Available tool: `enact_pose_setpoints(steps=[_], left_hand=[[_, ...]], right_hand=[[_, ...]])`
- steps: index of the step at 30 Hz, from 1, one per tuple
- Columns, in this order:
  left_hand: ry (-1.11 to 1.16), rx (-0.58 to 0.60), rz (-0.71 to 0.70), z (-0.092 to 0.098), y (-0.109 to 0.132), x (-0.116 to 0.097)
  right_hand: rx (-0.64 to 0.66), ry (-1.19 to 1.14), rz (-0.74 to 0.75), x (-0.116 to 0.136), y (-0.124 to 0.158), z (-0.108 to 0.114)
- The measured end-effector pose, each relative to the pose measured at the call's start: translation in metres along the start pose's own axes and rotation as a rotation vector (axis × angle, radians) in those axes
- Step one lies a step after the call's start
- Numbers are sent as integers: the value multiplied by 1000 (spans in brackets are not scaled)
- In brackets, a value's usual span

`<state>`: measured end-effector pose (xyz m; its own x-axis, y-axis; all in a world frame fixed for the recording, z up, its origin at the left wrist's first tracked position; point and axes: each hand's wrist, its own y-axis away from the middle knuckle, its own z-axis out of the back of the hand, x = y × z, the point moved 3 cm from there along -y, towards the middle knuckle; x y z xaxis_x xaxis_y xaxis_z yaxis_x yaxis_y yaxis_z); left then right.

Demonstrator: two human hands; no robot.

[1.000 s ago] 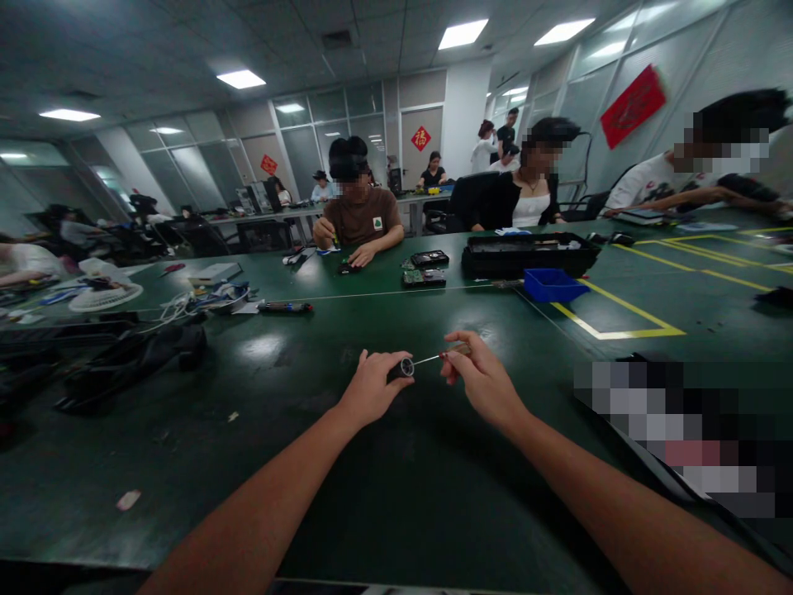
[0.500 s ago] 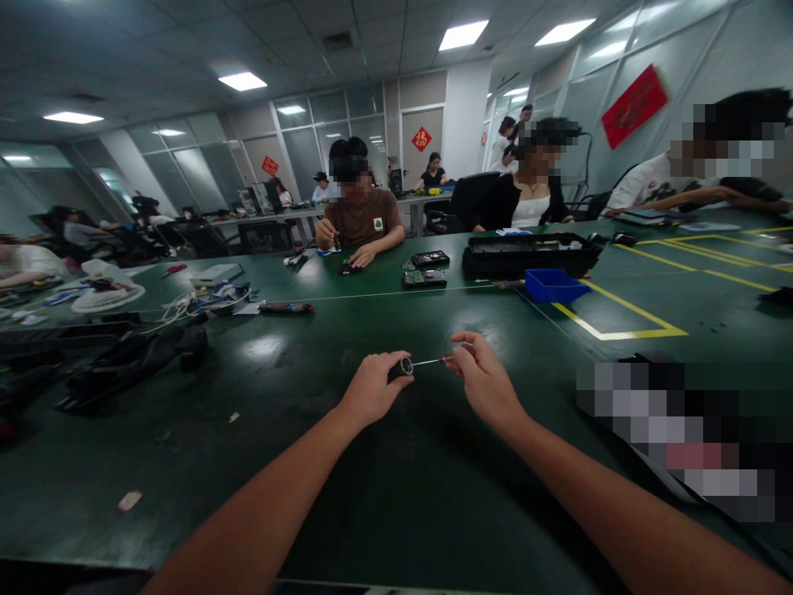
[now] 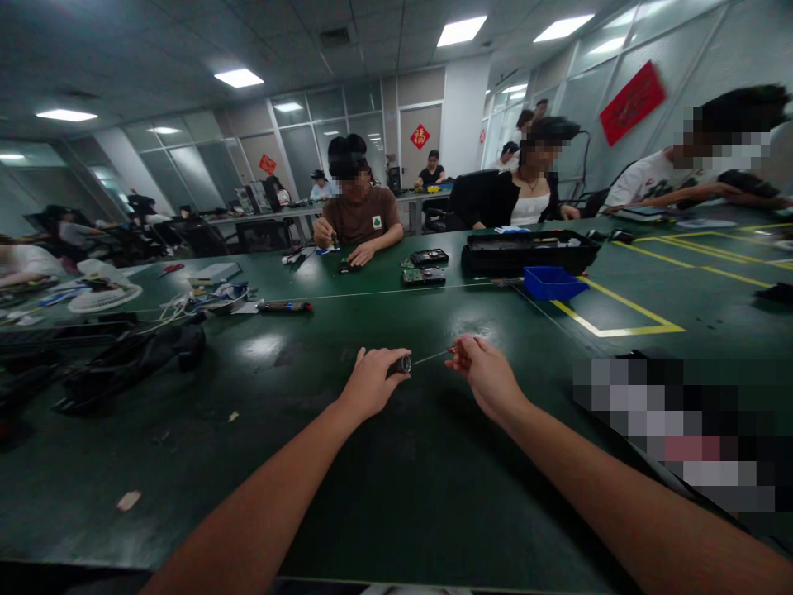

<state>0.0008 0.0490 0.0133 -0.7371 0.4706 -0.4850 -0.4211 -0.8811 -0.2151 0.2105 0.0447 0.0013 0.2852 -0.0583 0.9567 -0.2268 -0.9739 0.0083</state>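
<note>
My left hand (image 3: 372, 382) is closed round a small black cylindrical part (image 3: 403, 364) with a pale ring on its end, which faces right. What the part belongs to does not show. In my right hand (image 3: 483, 369) is a thin screwdriver (image 3: 434, 357), its reddish handle between the fingers. The metal shaft points left and slightly down, and its tip is at the ringed end of the part. Whether the tip sits in a screw is too small to tell. Both hands are held above the green table (image 3: 396, 479).
Across the table a person in a brown shirt (image 3: 365, 216) works on a small black item. Opened hard drives (image 3: 424, 276), a black case (image 3: 529, 253) and a blue bin (image 3: 553, 283) lie beyond my hands. A pen-like tool (image 3: 285, 307) and black parts (image 3: 133, 364) are to the left.
The screwdriver's handle end has risen a little, so its shaft slopes more. My right fingers have curled in closer round the handle. The left hand holds nearly the same place.
</note>
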Motion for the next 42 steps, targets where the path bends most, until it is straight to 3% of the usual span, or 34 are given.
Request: enact_pose_setpoints(steps=[6,11,17,23,26,31,35,37,42], left_hand=[[28,-24,-29,0,2,-6],[57,-31,-31,0,4,-6],[57,-48,-21,0,4,-3],[31,-56,-26,-1,5,-1],[31,-46,-26,-2,4,-1],[3,-54,23,-1,2,-2],[-37,-76,-37,5,1,-4],[-83,-40,-66,6,0,-3],[-90,42,-23,3,0,3]], right_hand=[[38,76,103,-1,3,-6],[60,174,162,12,12,-8],[85,568,286,34,25,-8],[175,564,344,29,27,-10],[108,640,365,26,26,-9],[49,300,270,15,20,-10],[79,-59,-15,4,9,-9],[39,-96,-117,0,3,-5],[-38,27,3,1,-3,3]])
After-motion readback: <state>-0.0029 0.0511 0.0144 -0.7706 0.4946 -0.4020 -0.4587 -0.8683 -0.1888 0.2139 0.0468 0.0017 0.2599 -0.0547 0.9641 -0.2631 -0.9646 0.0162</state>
